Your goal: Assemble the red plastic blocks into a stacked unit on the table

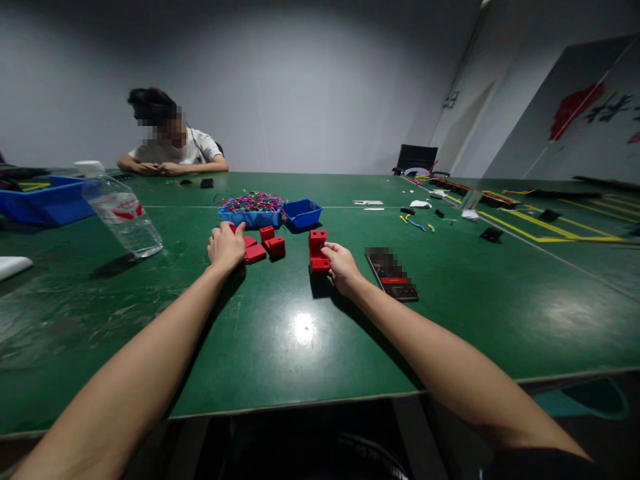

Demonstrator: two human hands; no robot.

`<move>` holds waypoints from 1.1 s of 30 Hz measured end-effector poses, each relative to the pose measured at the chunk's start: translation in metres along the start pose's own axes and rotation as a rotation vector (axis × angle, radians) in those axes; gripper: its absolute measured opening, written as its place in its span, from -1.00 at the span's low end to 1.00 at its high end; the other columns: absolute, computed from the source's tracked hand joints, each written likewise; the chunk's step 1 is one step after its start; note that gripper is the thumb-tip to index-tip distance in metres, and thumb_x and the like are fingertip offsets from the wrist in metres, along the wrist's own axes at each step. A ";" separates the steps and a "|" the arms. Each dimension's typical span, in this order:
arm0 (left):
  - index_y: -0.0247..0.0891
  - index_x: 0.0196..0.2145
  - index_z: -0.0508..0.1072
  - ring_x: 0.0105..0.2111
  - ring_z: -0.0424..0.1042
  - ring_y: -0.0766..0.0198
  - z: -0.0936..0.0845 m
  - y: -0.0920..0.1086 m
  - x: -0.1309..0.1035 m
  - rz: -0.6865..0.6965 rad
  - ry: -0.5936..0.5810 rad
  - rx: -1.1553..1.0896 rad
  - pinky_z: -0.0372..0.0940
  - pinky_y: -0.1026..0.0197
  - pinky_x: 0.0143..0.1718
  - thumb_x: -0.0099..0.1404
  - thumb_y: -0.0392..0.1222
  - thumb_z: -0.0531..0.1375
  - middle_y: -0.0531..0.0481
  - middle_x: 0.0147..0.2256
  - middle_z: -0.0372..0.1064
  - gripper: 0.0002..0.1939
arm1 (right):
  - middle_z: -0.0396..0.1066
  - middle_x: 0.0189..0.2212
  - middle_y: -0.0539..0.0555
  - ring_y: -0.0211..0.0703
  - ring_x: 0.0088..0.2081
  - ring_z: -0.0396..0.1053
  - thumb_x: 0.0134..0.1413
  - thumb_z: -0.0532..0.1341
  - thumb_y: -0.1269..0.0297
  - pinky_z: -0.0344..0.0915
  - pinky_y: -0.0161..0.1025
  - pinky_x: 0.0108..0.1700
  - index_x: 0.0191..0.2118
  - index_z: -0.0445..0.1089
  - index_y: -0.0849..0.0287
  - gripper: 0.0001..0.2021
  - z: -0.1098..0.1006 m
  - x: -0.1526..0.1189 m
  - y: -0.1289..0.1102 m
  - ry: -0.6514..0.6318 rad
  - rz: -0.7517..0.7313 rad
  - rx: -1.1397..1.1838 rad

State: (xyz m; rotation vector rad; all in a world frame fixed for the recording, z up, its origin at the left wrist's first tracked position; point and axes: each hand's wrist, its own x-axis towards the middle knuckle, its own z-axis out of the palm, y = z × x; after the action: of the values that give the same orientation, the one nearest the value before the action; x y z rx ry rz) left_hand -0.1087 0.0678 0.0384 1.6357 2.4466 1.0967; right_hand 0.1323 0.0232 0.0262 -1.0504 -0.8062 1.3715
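My right hand (343, 268) pinches a red C-shaped block (317, 253) with holes in its ends, holding it by its right side just over the table. To the left, my left hand (226, 247) is closed around a red block (233, 229), most of it hidden by the fingers. Right beside that hand lie flat red blocks (256, 254). A little further right, another red block (275, 248) sits with a smaller red block (267, 233) behind it, between my two hands.
Behind the blocks stand a blue tray of coloured wires (253, 216) and a blue bin (303, 215). A tilted water bottle (123, 212) is at left, a phone (391, 273) at right. Across the green table (280, 353) sits a person (190, 147). Wire scraps (419, 224) lie far right.
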 end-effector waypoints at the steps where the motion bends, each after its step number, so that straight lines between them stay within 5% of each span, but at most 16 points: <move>1: -0.30 -0.02 0.31 0.00 0.34 -0.17 0.001 0.000 0.003 -0.010 0.043 -0.083 0.22 -0.09 -0.01 0.33 0.14 -0.08 -0.41 -0.04 0.33 -0.50 | 0.40 -0.60 -0.07 -0.36 -0.62 0.31 -0.02 0.20 0.50 0.20 -0.42 -0.57 -0.35 0.35 0.23 -0.92 0.000 -0.001 0.000 -0.007 0.006 -0.001; 7: -0.27 -0.27 0.31 -0.38 0.42 0.15 0.004 0.017 0.005 -0.084 0.222 -0.605 0.32 0.13 -0.27 0.27 0.32 -0.09 -0.10 -0.40 0.41 -0.44 | 0.39 -0.61 -0.06 -0.38 -0.63 0.28 -0.03 0.25 0.45 0.19 -0.41 -0.58 -0.40 0.37 0.23 -0.96 -0.001 0.000 0.001 -0.096 0.026 0.010; 10: -0.27 -0.40 0.30 -0.61 0.31 0.30 -0.001 0.037 -0.011 -0.103 0.044 -0.861 0.26 0.25 -0.52 0.23 0.37 -0.10 0.01 -0.55 0.33 -0.40 | 0.39 -0.59 -0.08 -0.39 -0.62 0.27 -0.13 0.34 0.39 0.20 -0.40 -0.57 -0.38 0.37 0.21 -0.85 -0.001 0.000 0.002 -0.169 0.032 0.030; 14: -0.29 -0.46 0.31 -0.67 0.29 0.34 -0.009 0.061 -0.042 -0.134 -0.276 -1.093 0.18 0.30 -0.63 0.17 0.38 -0.01 0.02 -0.60 0.34 -0.40 | 0.42 -0.54 -0.08 -0.38 -0.57 0.31 -0.23 0.40 0.31 0.25 -0.39 -0.50 -0.37 0.39 0.20 -0.76 -0.001 -0.007 -0.001 -0.353 0.041 0.080; 21: -0.25 -0.62 0.19 -0.74 0.19 0.41 0.004 0.068 -0.071 -0.166 -0.555 -1.058 0.11 0.36 -0.69 0.10 0.49 -0.01 0.09 -0.73 0.19 -0.33 | 0.48 -0.42 -0.04 -0.32 -0.44 0.40 -0.36 0.46 0.26 0.31 -0.36 -0.33 -0.31 0.44 0.20 -0.63 0.003 -0.019 -0.001 -0.581 0.043 0.129; 26: -0.27 -0.58 0.26 -0.70 0.30 0.38 0.018 0.062 -0.075 -0.235 -0.742 -1.116 0.25 0.34 -0.63 0.16 0.47 -0.09 0.01 -0.69 0.28 -0.31 | 0.47 -0.44 -0.04 -0.29 -0.44 0.40 -0.36 0.46 0.28 0.32 -0.30 -0.33 -0.36 0.43 0.19 -0.67 0.000 -0.006 0.011 -0.472 0.014 0.050; 30: -0.33 -0.26 0.40 -0.52 0.49 0.27 0.023 0.065 -0.082 -0.153 -0.820 -1.213 0.37 0.29 -0.51 0.20 0.42 -0.05 -0.14 -0.36 0.49 -0.32 | 0.44 -0.51 -0.04 -0.32 -0.54 0.34 -0.26 0.42 0.31 0.27 -0.32 -0.44 -0.38 0.42 0.22 -0.75 -0.003 0.005 0.015 -0.301 0.024 -0.010; 33: -0.26 -0.01 0.32 -0.40 0.53 0.21 0.026 0.067 -0.090 -0.052 -0.876 -1.237 0.41 0.24 -0.46 0.19 0.39 0.02 -0.20 -0.11 0.45 -0.31 | 0.39 -0.59 -0.07 -0.37 -0.61 0.27 -0.20 0.38 0.34 0.21 -0.36 -0.51 -0.40 0.41 0.22 -0.81 -0.005 0.010 0.014 -0.169 0.016 -0.002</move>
State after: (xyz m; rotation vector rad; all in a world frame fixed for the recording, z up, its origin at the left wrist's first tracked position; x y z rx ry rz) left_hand -0.0038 0.0234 0.0222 1.1500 0.8816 1.1162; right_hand 0.1326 0.0311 0.0102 -0.9527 -0.9242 1.4874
